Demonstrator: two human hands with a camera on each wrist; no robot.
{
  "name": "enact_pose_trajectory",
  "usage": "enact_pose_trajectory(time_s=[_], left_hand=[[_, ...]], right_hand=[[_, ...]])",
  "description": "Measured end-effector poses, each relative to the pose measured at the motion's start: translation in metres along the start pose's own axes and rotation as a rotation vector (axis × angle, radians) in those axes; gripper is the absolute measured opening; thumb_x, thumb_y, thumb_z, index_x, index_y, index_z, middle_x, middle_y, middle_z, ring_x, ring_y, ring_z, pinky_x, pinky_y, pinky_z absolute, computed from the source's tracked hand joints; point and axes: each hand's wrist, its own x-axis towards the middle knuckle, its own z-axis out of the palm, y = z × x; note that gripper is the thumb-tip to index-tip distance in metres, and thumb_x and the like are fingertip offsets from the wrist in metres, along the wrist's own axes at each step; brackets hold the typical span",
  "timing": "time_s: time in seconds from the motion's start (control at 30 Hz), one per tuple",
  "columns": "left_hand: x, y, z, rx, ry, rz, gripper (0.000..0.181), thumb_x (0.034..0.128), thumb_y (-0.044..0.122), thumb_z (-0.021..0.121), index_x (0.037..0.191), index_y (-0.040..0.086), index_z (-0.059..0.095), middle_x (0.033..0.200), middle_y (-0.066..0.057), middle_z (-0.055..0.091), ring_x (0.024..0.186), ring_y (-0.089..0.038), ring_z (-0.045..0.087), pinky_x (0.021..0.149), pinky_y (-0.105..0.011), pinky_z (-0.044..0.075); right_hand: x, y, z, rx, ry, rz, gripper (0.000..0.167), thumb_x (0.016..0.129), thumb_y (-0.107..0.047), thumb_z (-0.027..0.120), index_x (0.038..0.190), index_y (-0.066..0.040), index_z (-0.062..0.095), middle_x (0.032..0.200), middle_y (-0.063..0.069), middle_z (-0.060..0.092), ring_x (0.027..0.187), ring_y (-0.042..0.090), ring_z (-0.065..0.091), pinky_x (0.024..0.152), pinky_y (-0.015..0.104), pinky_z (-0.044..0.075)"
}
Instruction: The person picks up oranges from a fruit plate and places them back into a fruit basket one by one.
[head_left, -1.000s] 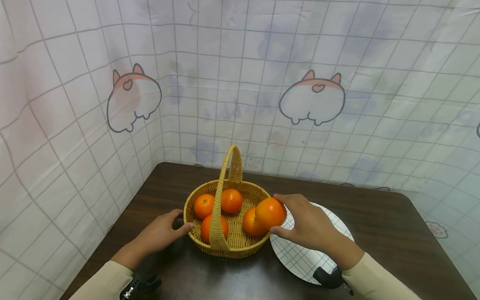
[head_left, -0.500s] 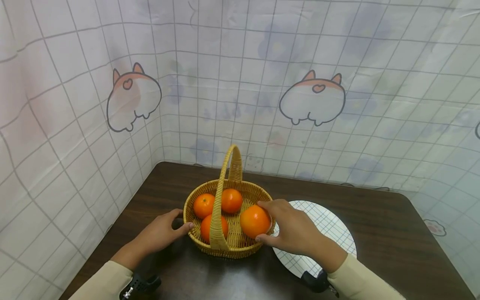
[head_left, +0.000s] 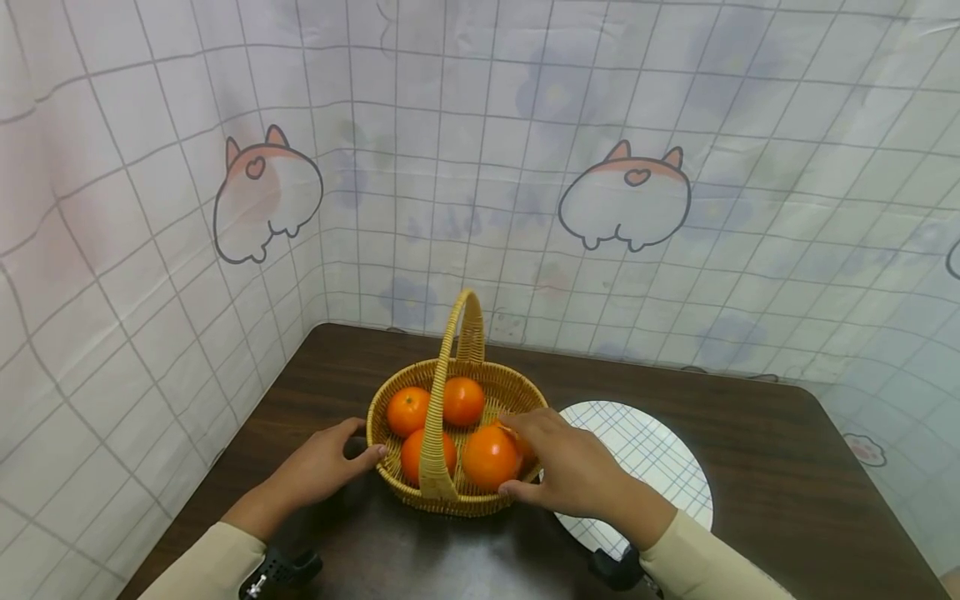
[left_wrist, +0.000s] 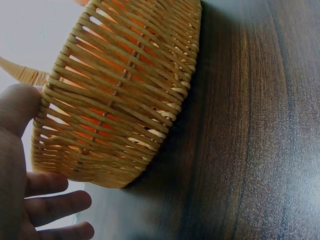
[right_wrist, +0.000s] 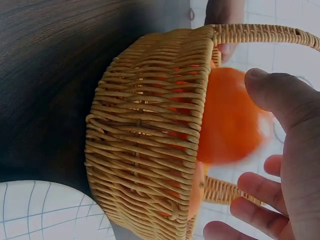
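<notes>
Several oranges lie in a yellow wicker basket with a tall arched handle. My left hand rests at the basket's left rim; the left wrist view shows its thumb over the rim and other fingers spread beside the weave. Over the right side of the basket is my right hand, thumb and fingers parted around an orange. In the right wrist view this orange looks blurred, with the thumb overlapping it and the fingers apart from it. Another orange is partly hidden behind it.
To the right of the basket, a round white plate with a grid pattern lies partly under my right forearm. Everything stands on a dark wooden table. A grid-patterned cloth hangs behind and at the left.
My right hand has carried an orange leftward and down from the right rim into the basket, and its fingers now look parted from it. My left hand has stayed in place.
</notes>
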Motion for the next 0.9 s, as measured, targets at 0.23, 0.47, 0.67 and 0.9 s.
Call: enact_pose_trajectory(time_s=[0.23,0.47,0.67,0.9], left_hand=[[0.000,0.000,-0.001,-0.011,-0.010,-0.004,0.089,0.0943,0.069,0.058,0.148,-0.002,0.047,0.145,-0.024,0.054,0.132,-0.043,0.051,0.105,-0.065,0.040],[0.001,0.000,-0.001,-0.020,-0.013,-0.005,0.091,0.0934,0.071,0.058,0.148,-0.001,0.047,0.145,-0.024,0.053,0.132,-0.043,0.051,0.104,-0.066,0.040],[0.001,-0.004,0.002,-0.033,-0.010,0.013,0.087,0.0974,0.067,0.054,0.150,-0.001,0.044,0.146,-0.025,0.052,0.133,-0.044,0.050,0.104,-0.066,0.040],[-0.001,-0.012,0.006,-0.037,0.021,0.080,0.081,0.1032,0.064,0.044,0.152,0.000,0.040,0.147,-0.025,0.051,0.132,-0.044,0.051,0.104,-0.066,0.040]], right_hand=[[-0.003,0.001,-0.001,-0.032,0.011,0.001,0.075,0.084,-0.056,0.080,0.143,-0.014,0.060,0.137,0.006,0.061,0.128,0.025,0.056,0.082,0.043,0.059],[-0.010,0.006,-0.004,-0.034,0.032,0.033,0.074,0.084,-0.055,0.080,0.142,-0.015,0.060,0.136,0.004,0.061,0.126,0.022,0.057,0.080,0.042,0.059],[-0.024,0.016,-0.005,-0.013,0.018,0.127,0.075,0.085,-0.058,0.079,0.145,-0.018,0.058,0.137,0.004,0.060,0.122,0.023,0.059,0.078,0.046,0.059],[-0.050,0.032,-0.008,-0.034,0.040,0.227,0.076,0.087,-0.063,0.073,0.147,-0.020,0.055,0.140,0.006,0.059,0.122,0.028,0.060,0.080,0.052,0.058]])
